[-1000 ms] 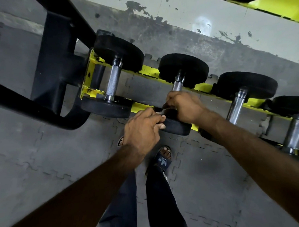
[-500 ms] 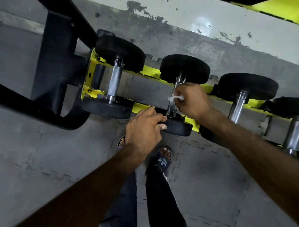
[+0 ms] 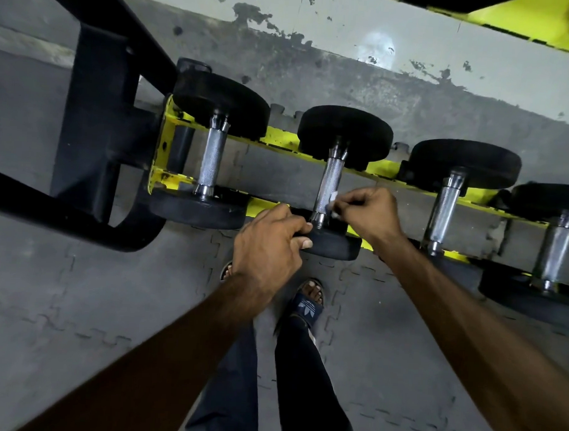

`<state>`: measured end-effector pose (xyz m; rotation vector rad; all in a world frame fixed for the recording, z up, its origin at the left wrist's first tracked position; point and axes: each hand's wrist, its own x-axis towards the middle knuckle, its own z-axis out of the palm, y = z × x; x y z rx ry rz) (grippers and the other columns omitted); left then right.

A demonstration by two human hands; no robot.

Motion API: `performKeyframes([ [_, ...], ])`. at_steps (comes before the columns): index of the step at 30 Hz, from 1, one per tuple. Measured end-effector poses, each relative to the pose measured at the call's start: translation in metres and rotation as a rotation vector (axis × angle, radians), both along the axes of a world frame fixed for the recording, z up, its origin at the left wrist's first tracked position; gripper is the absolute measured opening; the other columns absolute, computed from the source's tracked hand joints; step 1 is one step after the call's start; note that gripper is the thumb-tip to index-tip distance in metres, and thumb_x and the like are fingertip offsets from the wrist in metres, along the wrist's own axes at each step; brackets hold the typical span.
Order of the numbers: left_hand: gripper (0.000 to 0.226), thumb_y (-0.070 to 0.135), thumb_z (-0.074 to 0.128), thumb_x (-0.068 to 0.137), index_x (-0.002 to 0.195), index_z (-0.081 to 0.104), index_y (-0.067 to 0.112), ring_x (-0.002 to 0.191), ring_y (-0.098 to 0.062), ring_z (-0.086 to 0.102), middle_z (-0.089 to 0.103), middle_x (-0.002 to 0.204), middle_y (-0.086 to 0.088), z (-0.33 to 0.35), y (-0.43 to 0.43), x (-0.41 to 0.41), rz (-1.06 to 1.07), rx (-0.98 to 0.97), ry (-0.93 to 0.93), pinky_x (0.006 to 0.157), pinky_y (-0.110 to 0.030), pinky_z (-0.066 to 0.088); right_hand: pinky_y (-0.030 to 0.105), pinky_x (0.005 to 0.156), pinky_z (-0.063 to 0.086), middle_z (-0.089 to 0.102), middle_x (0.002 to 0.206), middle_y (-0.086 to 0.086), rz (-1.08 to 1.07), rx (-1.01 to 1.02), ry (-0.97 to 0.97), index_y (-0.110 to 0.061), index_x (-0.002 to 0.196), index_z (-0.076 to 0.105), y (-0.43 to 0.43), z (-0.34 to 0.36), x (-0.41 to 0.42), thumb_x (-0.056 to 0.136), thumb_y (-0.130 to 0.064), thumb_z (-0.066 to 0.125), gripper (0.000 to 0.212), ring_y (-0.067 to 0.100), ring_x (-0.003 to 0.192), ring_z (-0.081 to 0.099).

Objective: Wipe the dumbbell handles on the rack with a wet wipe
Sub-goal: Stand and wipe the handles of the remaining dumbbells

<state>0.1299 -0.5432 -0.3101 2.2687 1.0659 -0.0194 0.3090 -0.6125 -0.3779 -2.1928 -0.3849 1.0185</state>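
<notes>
Several black dumbbells with knurled steel handles lie across a yellow rack (image 3: 280,138). My right hand (image 3: 369,212) pinches a small white wet wipe (image 3: 332,202) against the lower part of the second dumbbell's handle (image 3: 330,178). My left hand (image 3: 269,244) grips the near black head (image 3: 335,245) of that same dumbbell, thumb on its front face. The first dumbbell's handle (image 3: 212,160) on the left and the third dumbbell's handle (image 3: 445,202) on the right are bare. A fourth handle (image 3: 554,246) shows at the right edge.
A black steel rack frame (image 3: 94,135) stands at the left. Grey puzzle floor mats (image 3: 77,304) lie below, with my feet in sandals (image 3: 307,306) close to the rack. A stained grey wall (image 3: 348,78) runs behind. A yellow upper shelf (image 3: 529,20) juts in top right.
My right hand slid from the upper part of the second handle down toward its near end, carrying the wipe. The left hand stayed on the near head.
</notes>
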Motion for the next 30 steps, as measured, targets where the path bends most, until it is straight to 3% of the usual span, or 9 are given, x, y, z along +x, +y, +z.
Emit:
performKeyframes([
  [3, 0.009, 0.027, 0.075, 0.084, 0.092, 0.071, 0.028, 0.093, -0.016, 0.056, 0.057, 0.091, 0.010, -0.001, -0.002, 0.000, 0.004, -0.008, -0.008, 0.067, -0.026, 0.038, 0.031, 0.069, 0.060, 0.075, 0.071, -0.003, 0.045, -0.062, 0.093, -0.013, 0.070, 0.078, -0.006, 0.003, -0.001, 0.077, -0.006, 0.082, 0.011, 0.011, 0.072, 0.073],
  [6, 0.010, 0.026, 0.074, 0.085, 0.093, 0.069, 0.029, 0.095, -0.014, 0.053, 0.055, 0.093, 0.011, -0.005, -0.002, -0.002, 0.007, -0.022, -0.030, 0.066, -0.029, 0.045, 0.035, 0.067, 0.061, 0.074, 0.074, 0.002, -0.227, 0.024, 0.194, -0.012, 0.063, 0.071, 0.010, 0.002, 0.010, 0.074, 0.002, 0.082, 0.021, 0.018, 0.075, 0.074],
  [9, 0.014, 0.017, 0.073, 0.083, 0.091, 0.065, 0.026, 0.095, -0.016, 0.050, 0.051, 0.093, 0.008, -0.011, -0.003, -0.003, -0.004, -0.053, -0.092, 0.067, -0.038, 0.052, 0.032, 0.066, 0.061, 0.074, 0.084, 0.005, -0.471, 0.170, 0.377, -0.007, 0.076, 0.070, 0.020, 0.001, 0.018, 0.079, 0.007, 0.075, 0.015, 0.019, 0.075, 0.072],
  [15, 0.019, 0.007, 0.074, 0.082, 0.091, 0.065, 0.021, 0.095, -0.018, 0.045, 0.045, 0.092, 0.010, -0.019, -0.006, -0.006, 0.022, -0.088, -0.168, 0.075, -0.041, 0.052, 0.031, 0.065, 0.059, 0.071, 0.081, 0.014, -0.189, 0.000, 0.533, -0.003, 0.087, 0.067, -0.006, 0.000, 0.013, 0.076, 0.012, 0.073, 0.020, 0.025, 0.072, 0.070],
  [21, 0.019, 0.012, 0.078, 0.079, 0.090, 0.067, 0.023, 0.094, -0.021, 0.048, 0.048, 0.092, 0.009, -0.023, -0.002, -0.006, 0.056, -0.134, -0.210, 0.079, -0.044, 0.050, 0.029, 0.066, 0.059, 0.071, 0.092, 0.008, -0.513, 0.178, 0.545, -0.009, 0.087, 0.068, 0.019, -0.006, 0.022, 0.080, 0.013, 0.069, 0.023, 0.020, 0.079, 0.071],
  [23, 0.018, 0.012, 0.078, 0.078, 0.087, 0.067, 0.023, 0.092, -0.022, 0.049, 0.048, 0.090, 0.009, -0.025, 0.000, -0.006, 0.054, -0.147, -0.222, 0.079, -0.045, 0.049, 0.030, 0.069, 0.060, 0.074, 0.092, 0.008, -0.425, 0.118, 0.493, -0.009, 0.081, 0.069, 0.007, -0.001, 0.013, 0.077, 0.013, 0.073, 0.022, 0.022, 0.080, 0.072],
  [25, 0.018, 0.012, 0.079, 0.076, 0.084, 0.068, 0.023, 0.090, -0.022, 0.050, 0.047, 0.086, 0.010, -0.024, 0.002, -0.005, 0.053, -0.154, -0.235, 0.077, -0.044, 0.049, 0.035, 0.076, 0.060, 0.076, 0.088, 0.008, -0.185, 0.091, 0.330, -0.011, 0.077, 0.073, -0.009, 0.006, 0.002, 0.073, 0.009, 0.079, 0.021, 0.023, 0.083, 0.073],
  [28, 0.015, 0.013, 0.080, 0.076, 0.082, 0.071, 0.022, 0.087, -0.021, 0.051, 0.044, 0.083, 0.014, -0.025, 0.003, -0.004, 0.058, -0.159, -0.251, 0.075, -0.042, 0.050, 0.032, 0.078, 0.060, 0.075, 0.088, 0.002, 0.294, 0.229, -0.009, -0.011, 0.082, 0.077, -0.011, 0.012, -0.004, 0.076, 0.001, 0.080, 0.014, 0.015, 0.082, 0.072],
  [30, 0.014, 0.013, 0.080, 0.076, 0.081, 0.070, 0.022, 0.086, -0.020, 0.051, 0.043, 0.081, 0.017, -0.025, 0.004, -0.004, 0.060, -0.166, -0.260, 0.075, -0.040, 0.050, 0.028, 0.078, 0.057, 0.074, 0.094, 0.001, 0.492, 0.352, -0.266, -0.011, 0.088, 0.078, 0.005, 0.013, 0.004, 0.079, -0.004, 0.077, 0.011, 0.012, 0.087, 0.069],
])
